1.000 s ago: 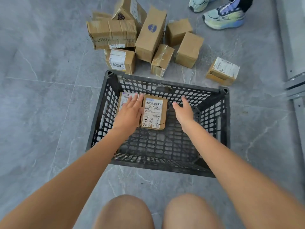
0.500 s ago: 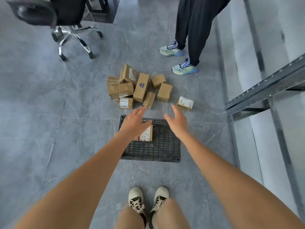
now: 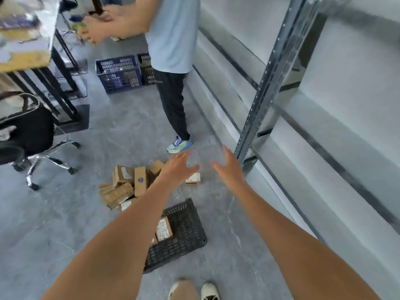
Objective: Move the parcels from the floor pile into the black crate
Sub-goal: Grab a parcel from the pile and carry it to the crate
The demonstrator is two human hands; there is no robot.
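The black crate stands on the grey floor below my arms, with a labelled cardboard parcel lying inside it. Beyond the crate lies the pile of brown parcels, and one small parcel sits apart to its right. My left hand is stretched out high over the pile, fingers straight and empty. My right hand hovers to the right of it, fingers spread, holding nothing. My left forearm hides part of the crate and pile.
Another person stands just behind the pile, one shoe close to it. A blue crate sits further back. An office chair and a table are at the left. A metal rack upright rises on the right.
I have stood up and the view has lifted away from the crate. Both hands left the parcel in the crate and rose, empty, above the pile.
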